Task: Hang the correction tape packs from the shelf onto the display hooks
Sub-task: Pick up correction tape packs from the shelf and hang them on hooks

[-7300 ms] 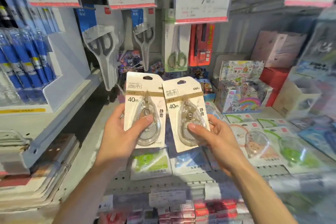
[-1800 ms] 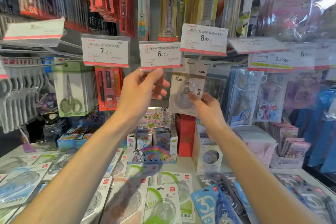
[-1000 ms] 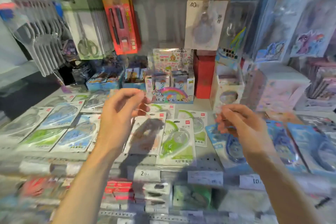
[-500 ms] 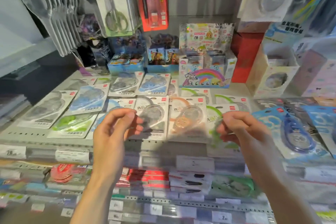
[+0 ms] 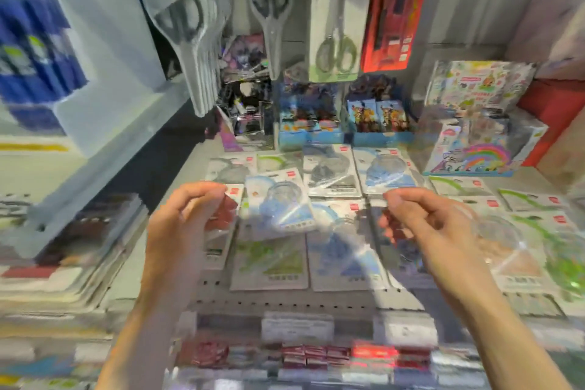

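Hovering, left hand (image 5: 186, 222): I see it at lower centre-left above the shelf (image 5: 285, 301), fingers loosely curled, nothing in its grip.
Correction tape packs (image 5: 332, 174): lying flat in rows across the middle of the frame, on the shelf.
Blue pack (image 5: 278, 203): tilted, resting on the others between my two hands.
Right hand (image 5: 433, 225): lower centre-right, fingers loosely bent, holding nothing.
Scissors (image 5: 337, 51): hanging at upper centre.

motion-blurred correction tape packs (image 5: 278, 203), hanging scissors (image 5: 337, 51) cropped
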`<state>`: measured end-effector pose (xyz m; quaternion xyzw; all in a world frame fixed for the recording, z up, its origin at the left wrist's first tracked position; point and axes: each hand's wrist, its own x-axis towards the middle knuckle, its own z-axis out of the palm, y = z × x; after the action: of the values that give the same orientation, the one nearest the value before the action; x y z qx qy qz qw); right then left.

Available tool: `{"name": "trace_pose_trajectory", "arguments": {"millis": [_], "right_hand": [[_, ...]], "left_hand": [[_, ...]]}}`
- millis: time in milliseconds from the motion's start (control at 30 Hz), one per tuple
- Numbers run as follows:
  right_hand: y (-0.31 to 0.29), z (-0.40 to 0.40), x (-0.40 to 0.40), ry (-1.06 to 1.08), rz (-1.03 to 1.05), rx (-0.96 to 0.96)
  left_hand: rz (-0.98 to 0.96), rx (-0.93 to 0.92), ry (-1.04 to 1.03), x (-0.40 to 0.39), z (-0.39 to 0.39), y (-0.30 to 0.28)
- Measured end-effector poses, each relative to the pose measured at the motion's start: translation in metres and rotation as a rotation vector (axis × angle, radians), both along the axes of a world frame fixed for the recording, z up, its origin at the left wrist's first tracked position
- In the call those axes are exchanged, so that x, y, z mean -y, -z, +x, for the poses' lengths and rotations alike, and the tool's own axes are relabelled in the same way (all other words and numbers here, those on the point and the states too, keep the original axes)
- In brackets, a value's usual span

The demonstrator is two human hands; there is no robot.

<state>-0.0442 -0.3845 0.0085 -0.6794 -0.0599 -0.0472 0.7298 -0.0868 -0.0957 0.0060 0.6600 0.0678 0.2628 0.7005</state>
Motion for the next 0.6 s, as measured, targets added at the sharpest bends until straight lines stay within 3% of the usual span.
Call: {"name": "trace_pose_trajectory", "arguments": {"millis": [133,233,400,500,600], "right_hand": [[-0.004,0.03,-0.048,-0.092,-0.139,-0.033],[0.0,0.057,-0.073,-0.203,-0.458,-0.032],[0.012,0.093,-0.094,-0.182,-0.952,0.051],[0.02,0.102,-0.096,-0.157,-1.022,0.072],[0.027,0.104,-0.097,-0.134,-1.023,0.066]], "left_hand": [[0.155,-0.105,0.027,-0.042,0.027,0.001],[0.363,-0.291,0.096,-0.053,0.064,0.001],[0.795,-0.467,0.239,-0.05,0.131,0.012],[0.979,-0.41,0.256,-0.046,0.157,0.019],[1.027,-0.411,0.287,-0.047,0.17,0.023]]}}
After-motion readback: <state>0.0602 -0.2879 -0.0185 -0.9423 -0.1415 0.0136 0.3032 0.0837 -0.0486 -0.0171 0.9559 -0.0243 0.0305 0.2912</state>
